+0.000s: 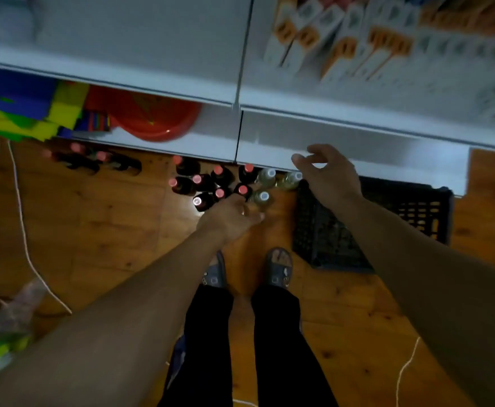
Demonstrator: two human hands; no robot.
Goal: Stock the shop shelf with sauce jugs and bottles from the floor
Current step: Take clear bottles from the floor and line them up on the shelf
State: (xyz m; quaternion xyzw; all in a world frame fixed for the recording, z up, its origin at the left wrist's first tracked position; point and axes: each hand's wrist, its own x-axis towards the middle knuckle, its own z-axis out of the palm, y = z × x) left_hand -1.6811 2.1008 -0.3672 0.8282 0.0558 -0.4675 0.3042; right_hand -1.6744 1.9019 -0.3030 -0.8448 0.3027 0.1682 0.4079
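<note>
Head view, left hand: lowered among the bottles, fingers hidden; grip cannot be told.
Dark red-capped sauce bottles: clustered upright on the wooden plank floor, beside pale white-capped bottles.
Right hand: fingers spread, holding nothing, by the black lattice plastic crate.
White metal shelf: just behind the bottles.

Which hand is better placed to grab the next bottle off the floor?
Left. The left hand is down at the red-capped bottles; the right hand hovers open by the shelf edge.
</note>
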